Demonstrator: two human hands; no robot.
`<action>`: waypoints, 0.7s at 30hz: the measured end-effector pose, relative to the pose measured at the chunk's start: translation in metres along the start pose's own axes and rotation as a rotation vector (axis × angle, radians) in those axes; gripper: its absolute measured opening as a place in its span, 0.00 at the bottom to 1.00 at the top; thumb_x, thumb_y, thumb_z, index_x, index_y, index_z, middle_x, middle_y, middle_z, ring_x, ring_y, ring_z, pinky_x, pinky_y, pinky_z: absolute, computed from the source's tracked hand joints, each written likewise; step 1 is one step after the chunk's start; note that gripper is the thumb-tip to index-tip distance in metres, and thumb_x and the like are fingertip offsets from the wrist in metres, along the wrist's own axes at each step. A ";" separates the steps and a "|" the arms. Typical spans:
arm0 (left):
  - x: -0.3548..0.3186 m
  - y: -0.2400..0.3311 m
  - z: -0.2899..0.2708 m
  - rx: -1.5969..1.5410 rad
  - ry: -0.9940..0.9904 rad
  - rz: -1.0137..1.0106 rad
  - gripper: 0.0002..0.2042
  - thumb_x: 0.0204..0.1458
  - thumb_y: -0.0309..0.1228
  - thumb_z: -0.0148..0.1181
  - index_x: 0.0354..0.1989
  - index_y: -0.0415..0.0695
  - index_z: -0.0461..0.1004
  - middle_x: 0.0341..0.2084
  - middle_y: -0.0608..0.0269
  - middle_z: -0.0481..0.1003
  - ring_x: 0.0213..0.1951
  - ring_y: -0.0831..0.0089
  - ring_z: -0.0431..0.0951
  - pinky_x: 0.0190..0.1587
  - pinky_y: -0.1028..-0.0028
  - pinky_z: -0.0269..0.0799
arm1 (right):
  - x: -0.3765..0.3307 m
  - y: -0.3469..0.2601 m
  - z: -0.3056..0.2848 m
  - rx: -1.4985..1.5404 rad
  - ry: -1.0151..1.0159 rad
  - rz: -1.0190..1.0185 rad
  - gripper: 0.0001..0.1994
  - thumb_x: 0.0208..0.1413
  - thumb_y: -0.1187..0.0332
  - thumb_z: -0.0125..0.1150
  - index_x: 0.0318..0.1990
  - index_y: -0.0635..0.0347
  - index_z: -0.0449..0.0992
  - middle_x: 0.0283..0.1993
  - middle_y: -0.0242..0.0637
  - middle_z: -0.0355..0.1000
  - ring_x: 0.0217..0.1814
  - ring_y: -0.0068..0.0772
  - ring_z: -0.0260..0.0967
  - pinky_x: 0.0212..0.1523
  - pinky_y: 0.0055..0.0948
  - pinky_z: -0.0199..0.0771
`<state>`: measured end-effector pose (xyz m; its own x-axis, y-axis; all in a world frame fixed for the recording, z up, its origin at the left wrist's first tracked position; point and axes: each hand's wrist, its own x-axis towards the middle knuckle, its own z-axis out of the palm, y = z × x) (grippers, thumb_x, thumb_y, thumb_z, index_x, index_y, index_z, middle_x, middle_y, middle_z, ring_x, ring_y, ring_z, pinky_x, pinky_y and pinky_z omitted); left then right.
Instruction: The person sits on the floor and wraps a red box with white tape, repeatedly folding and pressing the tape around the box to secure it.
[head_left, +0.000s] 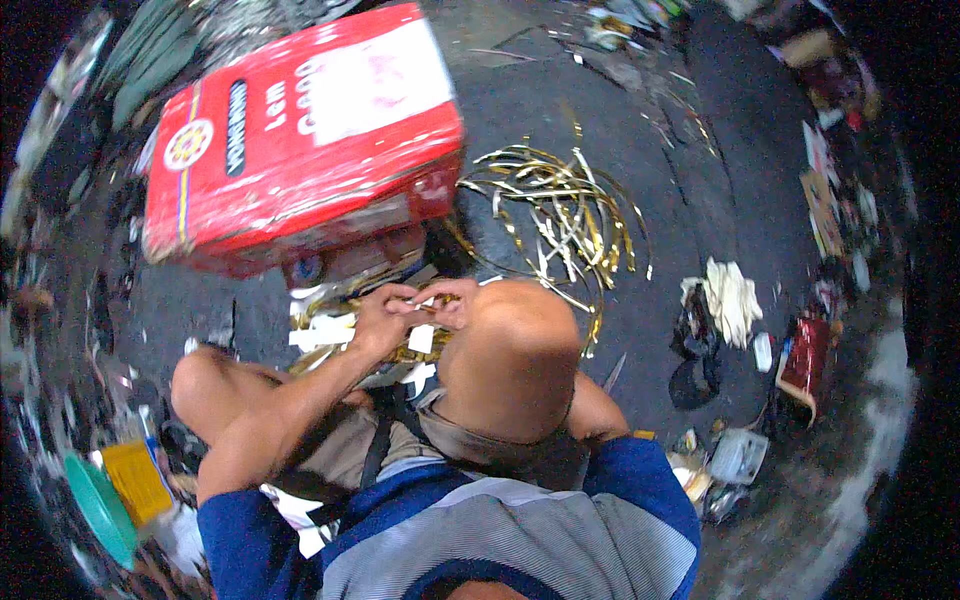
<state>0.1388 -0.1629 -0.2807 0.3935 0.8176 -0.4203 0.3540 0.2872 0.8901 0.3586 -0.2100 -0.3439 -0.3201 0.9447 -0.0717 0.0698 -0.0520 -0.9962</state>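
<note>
My left hand (pixel 380 318) and my right hand (pixel 448 300) meet between my knees, fingertips pinched together. Whatever small thing they hold is too blurred to name. Under them lies a heap of gold and white scraps (pixel 325 332), partly hidden by my hands and legs. A small white piece (pixel 421 339) shows just below my right hand; whether it is held or lying there is unclear. Beyond my right knee, a loose tangle of shiny gold strips (pixel 570 215) spreads over the dark ground.
A large red box (pixel 270 160) in clear wrapping stands ahead on the left. To the right lie a cream glove (pixel 731 303), a black crumpled item (pixel 692 345) and a dark red packet (pixel 806 352). A green round lid-like object (pixel 100 512) sits at lower left.
</note>
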 end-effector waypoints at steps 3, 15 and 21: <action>-0.002 0.017 -0.001 -0.074 0.061 0.102 0.14 0.55 0.24 0.71 0.47 0.34 0.77 0.28 0.63 0.82 0.28 0.82 0.76 0.31 0.78 0.71 | -0.010 -0.010 0.001 0.036 0.042 0.106 0.15 0.54 0.74 0.68 0.50 0.59 0.83 0.45 0.39 0.81 0.44 0.32 0.78 0.42 0.31 0.76; -0.005 0.042 0.009 -0.012 -0.129 0.304 0.13 0.61 0.18 0.59 0.54 0.36 0.77 0.31 0.70 0.78 0.33 0.84 0.74 0.38 0.80 0.71 | -0.021 -0.028 0.012 0.100 0.328 0.198 0.10 0.63 0.66 0.62 0.46 0.58 0.85 0.35 0.35 0.81 0.32 0.26 0.74 0.33 0.31 0.74; -0.016 0.029 -0.013 0.771 -0.511 0.299 0.14 0.54 0.21 0.61 0.50 0.39 0.77 0.35 0.49 0.81 0.39 0.62 0.82 0.42 0.64 0.78 | -0.031 -0.059 -0.042 0.063 0.717 0.225 0.12 0.68 0.62 0.59 0.44 0.57 0.86 0.30 0.32 0.80 0.26 0.23 0.72 0.29 0.30 0.72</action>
<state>0.1310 -0.1615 -0.2461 0.8141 0.4364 -0.3832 0.5666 -0.4519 0.6890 0.4040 -0.2224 -0.2808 0.3903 0.8874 -0.2452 0.0000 -0.2663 -0.9639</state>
